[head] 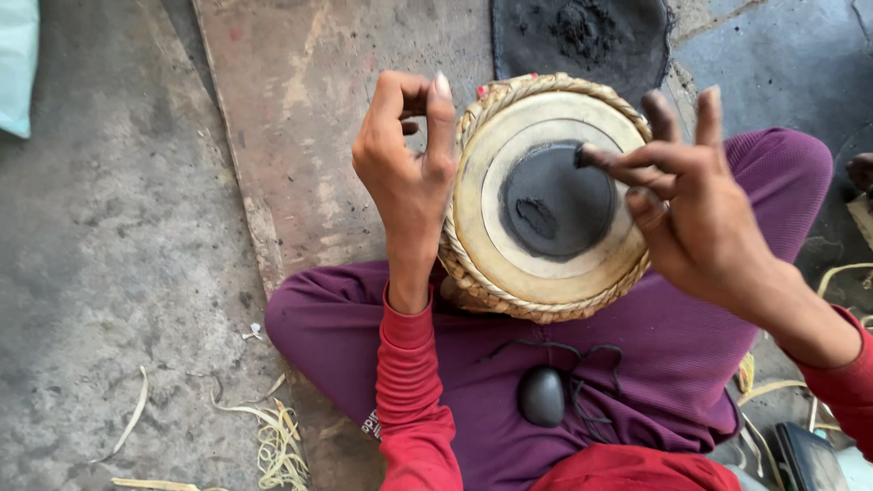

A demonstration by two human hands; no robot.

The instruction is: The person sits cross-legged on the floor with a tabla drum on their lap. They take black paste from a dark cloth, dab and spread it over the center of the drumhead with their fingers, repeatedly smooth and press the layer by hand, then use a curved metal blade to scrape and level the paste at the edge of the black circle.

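**Hand drum held in the lap, dark paste on the skin**

Head view. The person sits cross-legged in purple trousers (pixel 655 364) and red sleeves (pixel 409 400). A small hand drum (pixel 546 195) rests on the lap, tilted slightly, its pale skin facing the camera. A braided straw-coloured rim (pixel 473 273) runs around the skin. A round black patch (pixel 556 202) sits at the centre of the skin.

The left hand (pixel 405 168) is at 9 o'clock from the drum, touching the braided rim. Its fingers are curled in toward the palm with the thumb upright; nothing is visible in its grip.

The right hand (pixel 696 205) is at 3 o'clock. Its thumb and forefinger are pressed together, the blackened tips touching the patch at its upper right edge; the other fingers are spread upward. Whether anything lies between the pinched tips cannot be told.

A smooth black stone (pixel 542 396) lies on the lap at 6 o'clock from the drum, beside a thin black cord (pixel 582 350). A pile of black powder (pixel 582 27) lies at 12 o'clock. Pale straw strips (pixel 273 436) lie on the concrete floor (pixel 100 255) at 7 o'clock.
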